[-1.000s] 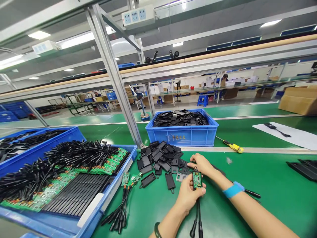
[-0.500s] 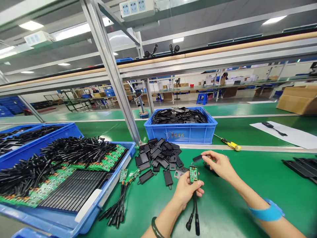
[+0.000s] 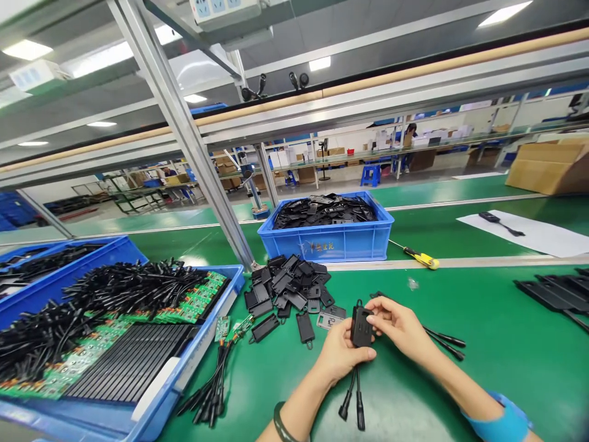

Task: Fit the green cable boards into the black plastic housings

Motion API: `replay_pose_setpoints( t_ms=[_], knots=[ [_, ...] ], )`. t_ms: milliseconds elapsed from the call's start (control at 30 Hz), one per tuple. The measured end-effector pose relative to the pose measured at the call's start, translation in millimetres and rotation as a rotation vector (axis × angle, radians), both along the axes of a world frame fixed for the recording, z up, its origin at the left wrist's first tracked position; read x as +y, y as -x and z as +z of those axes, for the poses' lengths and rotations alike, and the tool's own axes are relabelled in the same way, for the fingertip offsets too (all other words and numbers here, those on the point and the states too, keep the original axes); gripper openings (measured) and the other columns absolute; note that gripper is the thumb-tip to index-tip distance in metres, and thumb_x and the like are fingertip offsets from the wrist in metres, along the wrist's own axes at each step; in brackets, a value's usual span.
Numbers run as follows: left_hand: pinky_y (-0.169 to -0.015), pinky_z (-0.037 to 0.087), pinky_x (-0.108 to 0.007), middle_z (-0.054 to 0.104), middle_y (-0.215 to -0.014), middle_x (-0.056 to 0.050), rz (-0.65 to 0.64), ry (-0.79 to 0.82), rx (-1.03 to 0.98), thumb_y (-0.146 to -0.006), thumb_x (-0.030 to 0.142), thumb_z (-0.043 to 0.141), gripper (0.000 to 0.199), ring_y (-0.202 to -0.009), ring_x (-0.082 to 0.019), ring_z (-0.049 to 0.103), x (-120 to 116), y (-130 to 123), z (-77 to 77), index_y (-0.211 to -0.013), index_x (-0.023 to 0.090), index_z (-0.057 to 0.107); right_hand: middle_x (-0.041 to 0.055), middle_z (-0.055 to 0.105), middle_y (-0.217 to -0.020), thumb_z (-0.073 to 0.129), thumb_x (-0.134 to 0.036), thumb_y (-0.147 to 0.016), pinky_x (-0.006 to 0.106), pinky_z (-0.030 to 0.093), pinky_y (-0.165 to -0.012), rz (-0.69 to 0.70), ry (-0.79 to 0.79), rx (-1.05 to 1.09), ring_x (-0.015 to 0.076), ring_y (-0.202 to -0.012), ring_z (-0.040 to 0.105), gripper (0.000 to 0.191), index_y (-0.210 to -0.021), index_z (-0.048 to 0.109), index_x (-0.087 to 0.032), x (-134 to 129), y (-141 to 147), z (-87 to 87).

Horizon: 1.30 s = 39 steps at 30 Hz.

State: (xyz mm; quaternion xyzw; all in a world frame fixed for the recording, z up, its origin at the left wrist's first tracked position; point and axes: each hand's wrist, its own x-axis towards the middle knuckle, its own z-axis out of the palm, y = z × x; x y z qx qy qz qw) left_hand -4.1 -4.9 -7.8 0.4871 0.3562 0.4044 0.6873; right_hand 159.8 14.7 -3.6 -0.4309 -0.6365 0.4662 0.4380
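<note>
My left hand [image 3: 335, 355] is closed around a small black plastic case [image 3: 361, 330], its thumb across the lower end. Two black cables [image 3: 359, 402] hang from the case to the green table. At the case's upper right edge my right hand [image 3: 399, 325] is closed, fingertips pressing on the black cover that lies over the front. The circuit board inside is hidden. Behind my right hand lies another black piece with two cables [image 3: 448, 344], partly covered by the hand. Left of my hands is a pile of black case halves [image 3: 288, 282].
A blue bin [image 3: 324, 242] of black parts stands behind the pile. Left is a blue tray [image 3: 184, 374] of wired circuit boards, with loose boards [image 3: 223, 331] beside it. A yellow screwdriver [image 3: 421, 258], a paper sheet [image 3: 543, 242] and black parts [image 3: 547, 298] lie right.
My right hand has brought a black cover down and left onto the case, so the green circuit board is now covered. The view has shifted slightly.
</note>
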Motion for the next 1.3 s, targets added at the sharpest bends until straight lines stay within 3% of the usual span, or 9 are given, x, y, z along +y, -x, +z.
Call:
replay_pose_setpoints(
  t_ms=[133,267,367,500,667,800,967,1133,1300],
  knots=[
    [-0.052,0.047,-0.021,0.065,-0.088,-0.01,0.001,0.011,0.055,-0.052,0.031,0.082,0.057,-0.066,-0.014,0.06,0,-2,-1.5,-0.101,0.011,0.061,-0.003,0.052,-0.069,0.062,-0.051,-0.074,0.027,0.051,-0.055,-0.087,0.04,0.041,0.0118,-0.056,0.056,0.037,-0.088,0.05,-0.019,0,4,-4.7],
    [-0.054,0.048,-0.02,0.063,-0.085,-0.008,-0.014,0.002,0.079,-0.061,0.033,0.076,0.047,-0.064,-0.013,0.061,-1,-2,0.0,-0.1,0.011,0.059,-0.0031,0.051,-0.069,0.053,-0.062,-0.075,0.024,0.046,-0.046,-0.043,0.144,0.072,0.0105,-0.051,0.053,0.046,-0.09,0.049,-0.019,-2,7,-1.6],
    [-0.057,0.05,-0.021,0.063,-0.082,-0.008,-0.035,-0.006,0.084,-0.063,0.033,0.074,0.046,-0.068,-0.015,0.063,-3,-3,-1.2,-0.1,0.011,0.058,-0.0046,0.046,-0.058,0.042,-0.064,-0.08,0.022,0.038,-0.044,0.011,0.158,0.021,0.0092,-0.047,0.046,0.047,-0.074,0.049,-0.018,-2,8,-2.1],
    [-0.054,0.05,-0.023,0.063,-0.077,-0.009,-0.005,0.034,0.079,-0.064,0.035,0.073,0.046,-0.062,-0.015,0.063,-4,-8,-6.5,-0.098,0.009,0.056,-0.0055,0.04,-0.051,0.035,-0.06,-0.085,0.023,0.038,-0.045,-0.073,0.092,-0.094,0.0104,-0.046,0.043,0.046,-0.065,0.043,-0.02,-2,12,-9.2],
    [-0.072,0.05,-0.023,0.061,-0.101,-0.01,0.018,-0.025,-0.093,-0.061,0.019,0.075,0.068,-0.082,-0.015,0.062,-4,-13,-8.1,-0.122,0.017,0.045,0.0087,0.056,-0.091,0.041,-0.043,-0.086,0.034,0.05,-0.07,-0.319,-0.286,-0.542,0.0221,-0.081,0.059,0.038,-0.111,0.052,-0.017,-12,24,-14.3],
    [-0.072,0.048,-0.021,0.05,-0.123,-0.011,-0.137,-0.014,-0.137,-0.053,0.009,0.076,0.098,-0.089,-0.013,0.059,-3,-11,-8.7,-0.137,0.027,0.028,0.0086,0.053,-0.088,0.036,-0.029,-0.088,0.03,0.052,-0.063,-0.264,-0.374,-0.701,0.0187,-0.072,0.06,0.037,-0.119,0.05,-0.016,-15,23,-17.9],
    [-0.064,0.045,-0.018,0.053,-0.12,-0.011,-0.119,0.042,-0.117,-0.049,0.006,0.074,0.099,-0.083,-0.01,0.058,0,-11,-17.7,-0.136,0.023,0.031,0.0081,0.056,-0.092,0.032,-0.03,-0.09,0.031,0.052,-0.071,-0.211,-0.39,-0.764,0.0186,-0.08,0.06,0.042,-0.129,0.048,-0.022,-6,5,-31.3],
    [-0.06,0.048,-0.025,0.059,-0.112,-0.012,0.086,-0.252,0.386,-0.061,0.012,0.063,0.079,-0.083,-0.017,0.06,3,2,-9.6,-0.135,0.019,0.035,0.0102,0.057,-0.087,0.041,-0.029,-0.085,0.037,0.05,-0.064,-0.295,-0.581,-1.036,0.025,-0.077,0.057,0.042,-0.123,0.056,-0.019,0,-12,-41.2],
    [-0.086,0.045,-0.037,0.059,-0.106,-0.012,0.311,-0.639,1.161,-0.073,0.012,0.056,0.035,-0.099,-0.025,0.055,-2,59,40.3,-0.107,0.016,0.059,0.0114,0.055,-0.079,0.042,-0.017,-0.08,0.036,0.044,-0.052,-0.406,-0.737,-1.232,0.0252,-0.067,0.053,0.037,-0.107,0.066,-0.014,5,-24,-40.3]
  ],
)
